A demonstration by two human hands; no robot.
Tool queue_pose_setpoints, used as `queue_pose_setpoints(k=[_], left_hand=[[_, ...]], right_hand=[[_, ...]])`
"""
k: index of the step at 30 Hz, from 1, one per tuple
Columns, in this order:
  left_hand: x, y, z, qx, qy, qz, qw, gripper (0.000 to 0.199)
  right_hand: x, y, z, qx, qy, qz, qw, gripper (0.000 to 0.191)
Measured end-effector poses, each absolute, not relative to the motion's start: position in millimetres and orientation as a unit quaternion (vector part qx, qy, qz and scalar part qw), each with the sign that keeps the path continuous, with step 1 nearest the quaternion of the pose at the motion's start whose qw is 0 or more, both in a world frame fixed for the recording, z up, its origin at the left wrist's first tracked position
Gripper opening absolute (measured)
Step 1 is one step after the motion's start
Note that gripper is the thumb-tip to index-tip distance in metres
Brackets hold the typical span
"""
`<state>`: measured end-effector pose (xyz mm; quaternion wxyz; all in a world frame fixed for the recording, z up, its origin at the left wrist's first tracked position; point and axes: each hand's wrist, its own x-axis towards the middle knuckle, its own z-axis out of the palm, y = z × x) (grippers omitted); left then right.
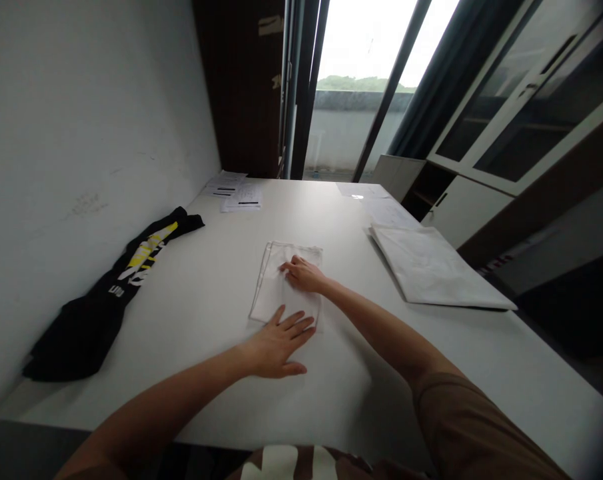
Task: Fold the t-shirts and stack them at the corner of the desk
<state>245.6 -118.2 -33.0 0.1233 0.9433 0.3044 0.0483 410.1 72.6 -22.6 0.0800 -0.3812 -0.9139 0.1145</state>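
Note:
A thin, whitish folded piece (pixel 268 290) lies flat on the table in front of me, with doubled edges along its left side. I cannot tell if it is cloth or plastic film. My left hand (pixel 281 343) is spread palm down, its fingertips on the near edge of the piece and its thumb on the tabletop. Over the upper right part of the piece is my right hand (pixel 304 272). Its fingers are curled, and the thumb and index finger come together on a small crease in the surface.
A black garment (pixel 88 327) with a yellow and white print lies along the left wall. Printed papers (pixel 241 197) rest at the far left of the white table (pixel 206 393). On the right is a large, flat white folded piece (pixel 441 267). Cabinets (pixel 481 193) stand beyond the right edge.

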Motion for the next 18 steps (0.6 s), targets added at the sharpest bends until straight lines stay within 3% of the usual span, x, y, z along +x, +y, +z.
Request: queue_pose_setpoints(k=[18], left_hand=[[247,-117,-31,0.941,0.307,0.048,0.136,0.087]], right_hand=[[402,163,-38,-0.476,-0.874,0.059,0.08,0.045]])
